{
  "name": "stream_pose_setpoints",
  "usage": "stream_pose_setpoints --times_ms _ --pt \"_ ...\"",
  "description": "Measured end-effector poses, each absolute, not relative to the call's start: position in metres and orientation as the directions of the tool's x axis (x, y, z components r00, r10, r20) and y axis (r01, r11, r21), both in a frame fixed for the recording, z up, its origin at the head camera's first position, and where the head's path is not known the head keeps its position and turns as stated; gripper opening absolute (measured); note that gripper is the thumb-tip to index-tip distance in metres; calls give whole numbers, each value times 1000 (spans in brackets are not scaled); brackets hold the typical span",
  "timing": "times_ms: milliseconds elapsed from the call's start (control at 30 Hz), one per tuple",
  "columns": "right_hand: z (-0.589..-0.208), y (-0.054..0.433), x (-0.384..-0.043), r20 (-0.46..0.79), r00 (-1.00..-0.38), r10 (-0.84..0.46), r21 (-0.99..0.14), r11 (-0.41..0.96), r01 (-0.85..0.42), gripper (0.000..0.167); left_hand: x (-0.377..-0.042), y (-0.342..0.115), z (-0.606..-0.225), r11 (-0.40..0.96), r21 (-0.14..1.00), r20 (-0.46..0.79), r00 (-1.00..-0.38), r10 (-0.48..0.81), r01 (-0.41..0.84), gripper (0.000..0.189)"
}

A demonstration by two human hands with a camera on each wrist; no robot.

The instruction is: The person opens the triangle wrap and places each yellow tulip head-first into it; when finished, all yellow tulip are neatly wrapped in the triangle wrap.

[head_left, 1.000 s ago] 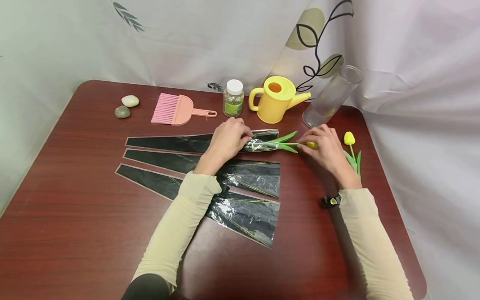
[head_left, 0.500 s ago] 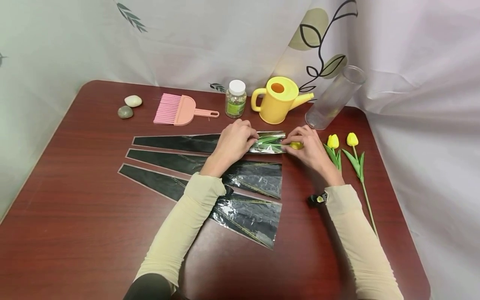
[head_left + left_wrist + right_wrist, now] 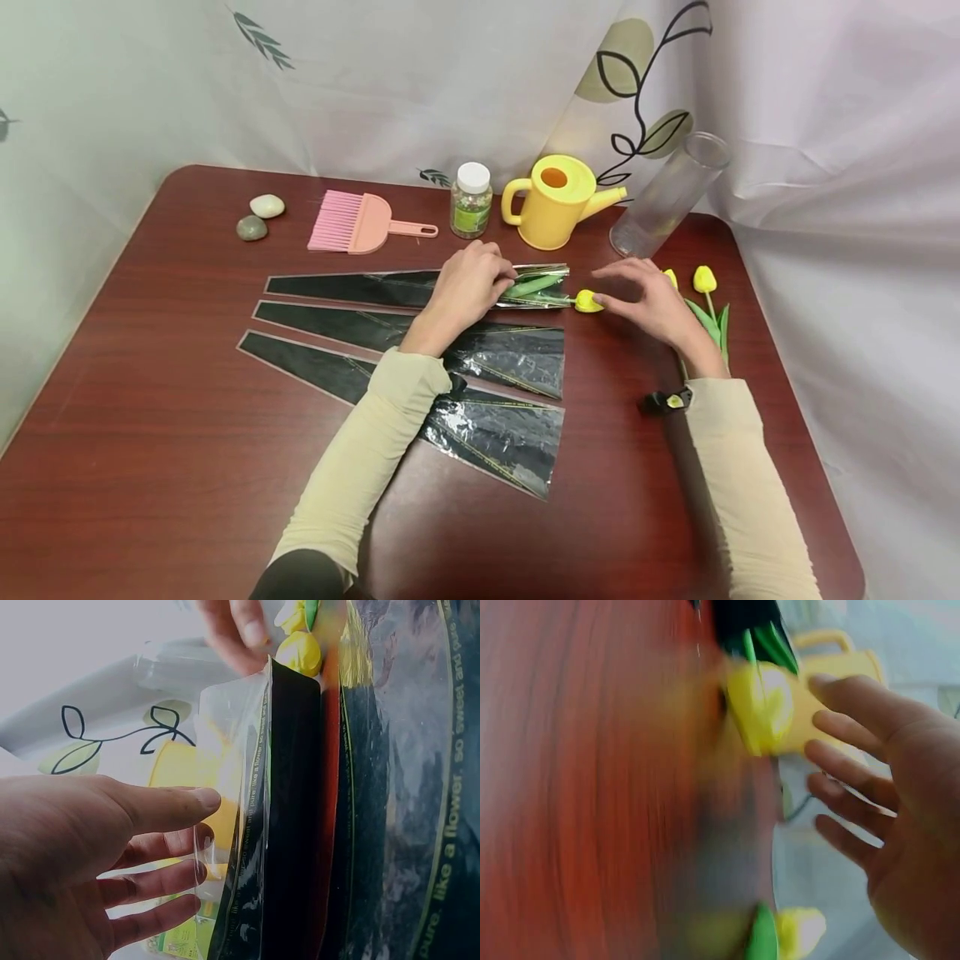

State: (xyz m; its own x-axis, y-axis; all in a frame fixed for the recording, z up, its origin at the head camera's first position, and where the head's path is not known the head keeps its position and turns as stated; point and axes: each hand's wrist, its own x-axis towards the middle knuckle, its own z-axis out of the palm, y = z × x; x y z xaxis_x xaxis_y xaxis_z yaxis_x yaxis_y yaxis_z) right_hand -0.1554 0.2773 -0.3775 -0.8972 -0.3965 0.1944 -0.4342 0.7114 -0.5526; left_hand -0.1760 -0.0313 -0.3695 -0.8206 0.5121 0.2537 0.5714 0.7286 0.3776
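Observation:
My left hand [image 3: 468, 283] pinches the clear upper film of the farthest flower sleeve [image 3: 337, 287], a long black-backed wrapper; in the left wrist view the thumb and fingertips [image 3: 208, 798] meet at the film's edge. Inside that sleeve lie the green leaves and stem of a yellow tulip [image 3: 588, 301], its bloom sticking out of the wide right end. My right hand [image 3: 652, 300] is spread just right of the bloom, holding nothing, thumb right at the petals in the head view. In the right wrist view the bloom [image 3: 761, 705] sits off the fingertips.
Two more flower sleeves [image 3: 510, 354] lie nearer me, partly under my left forearm. Other yellow tulips [image 3: 704, 279] lie at the right. Along the back stand a jar [image 3: 471, 200], a yellow watering can [image 3: 557, 204] and a glass vase [image 3: 663, 200]; a pink brush [image 3: 367, 223] and two stones [image 3: 258, 215] lie left.
The right hand slid the tulip leftward into the sleeve, then let go and drew back to the right with fingers spread. The left hand keeps its hold on the sleeve.

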Motion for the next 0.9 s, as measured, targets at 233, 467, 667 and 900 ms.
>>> stream_pose_setpoints --times_ms 233,467,667,900 --pt "-388 297 -143 67 -919 -389 -509 779 -367 43 -175 -33 -370 730 379 253 -822 510 569 10" --pt "-391 291 -144 69 -929 -363 -471 809 -351 28 -174 -34 -371 730 387 253 -826 504 564 10" --pt "-392 285 -146 112 -932 -346 -541 765 -349 18 -175 -34 -371 728 380 266 -822 504 570 9" --pt "-399 265 -154 162 -922 -353 -608 700 -375 14 -175 -32 -368 726 366 270 -813 516 582 10"
